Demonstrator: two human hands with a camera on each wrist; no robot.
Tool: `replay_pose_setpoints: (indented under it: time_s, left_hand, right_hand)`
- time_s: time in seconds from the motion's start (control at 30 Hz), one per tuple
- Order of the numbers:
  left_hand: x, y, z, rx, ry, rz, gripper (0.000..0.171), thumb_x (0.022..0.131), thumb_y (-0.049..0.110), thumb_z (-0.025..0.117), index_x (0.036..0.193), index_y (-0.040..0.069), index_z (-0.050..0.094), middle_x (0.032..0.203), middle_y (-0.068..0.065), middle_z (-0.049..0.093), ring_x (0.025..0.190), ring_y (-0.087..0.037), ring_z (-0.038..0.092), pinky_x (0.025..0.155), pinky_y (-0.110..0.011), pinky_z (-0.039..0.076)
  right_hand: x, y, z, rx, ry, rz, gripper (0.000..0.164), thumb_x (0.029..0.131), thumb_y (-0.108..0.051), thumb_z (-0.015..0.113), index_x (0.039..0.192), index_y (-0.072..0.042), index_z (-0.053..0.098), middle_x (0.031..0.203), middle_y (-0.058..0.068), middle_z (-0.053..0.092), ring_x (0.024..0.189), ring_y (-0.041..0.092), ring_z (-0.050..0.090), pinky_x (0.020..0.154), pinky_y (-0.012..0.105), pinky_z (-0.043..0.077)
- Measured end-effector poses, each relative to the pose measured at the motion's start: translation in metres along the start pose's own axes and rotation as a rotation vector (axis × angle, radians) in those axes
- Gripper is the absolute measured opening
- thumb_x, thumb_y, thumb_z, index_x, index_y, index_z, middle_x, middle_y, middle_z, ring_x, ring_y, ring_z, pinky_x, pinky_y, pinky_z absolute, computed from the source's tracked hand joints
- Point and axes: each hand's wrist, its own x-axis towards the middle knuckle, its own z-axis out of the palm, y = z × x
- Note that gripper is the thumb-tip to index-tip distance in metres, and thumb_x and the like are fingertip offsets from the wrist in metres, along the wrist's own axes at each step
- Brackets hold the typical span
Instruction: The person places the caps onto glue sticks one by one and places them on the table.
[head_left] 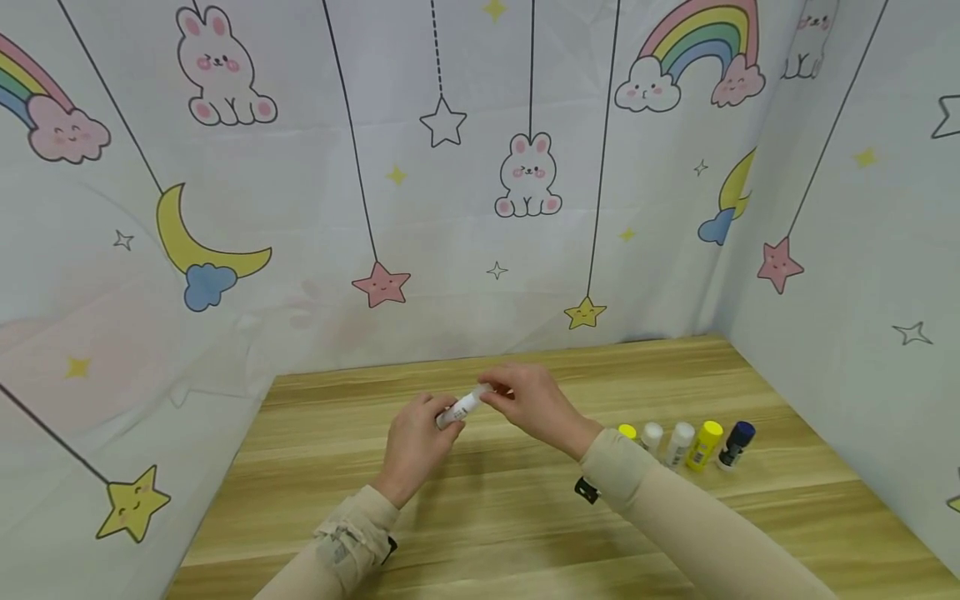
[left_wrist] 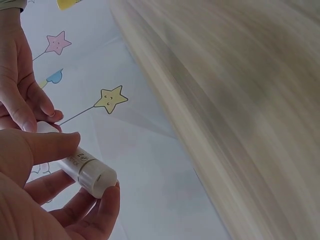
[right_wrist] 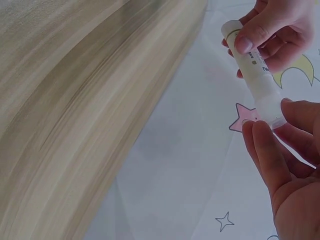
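Over the middle of the table, a white glue stick (head_left: pixel 462 406) is held tilted between both hands, clear of the tabletop. My left hand (head_left: pixel 422 442) grips its barrel near the lower end, thumb on one side and fingers on the other. At the upper end, my right hand (head_left: pixel 536 404) pinches the translucent cap (right_wrist: pixel 272 112) between thumb and fingertips. In the left wrist view, the rounded white base (left_wrist: pixel 102 180) sticks out past the left thumb. Small dark print shows on the barrel in the right wrist view. The cap appears to be on the stick.
To the right stand several glue sticks in a row, among them a yellow one (head_left: pixel 705 446) and one with a dark blue cap (head_left: pixel 738 446). My right forearm partly hides the row's left end. A patterned cloth (head_left: pixel 465 250) hangs behind the wooden table (head_left: pixel 315 467).
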Motion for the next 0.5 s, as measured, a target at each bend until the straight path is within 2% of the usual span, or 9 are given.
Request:
replay_pose_setpoints:
  time_s: [0.5]
  left_hand:
    - [-0.0025, 0.0024, -0.0011, 0.001, 0.012, 0.011, 0.026, 0.08, 0.014, 0.087, 0.103, 0.011, 0.076, 0.089, -0.003, 0.065, 0.073, -0.015, 0.06, 0.063, -0.035, 0.051]
  right_hand:
    - [-0.0016, -0.0039, 0.0038, 0.017, -0.015, -0.009, 0.017, 0.095, -0.02, 0.073, 0.111, -0.015, 0.076, 0.092, -0.009, 0.069, 0.074, -0.001, 0.058, 0.066, 0.018, 0.053]
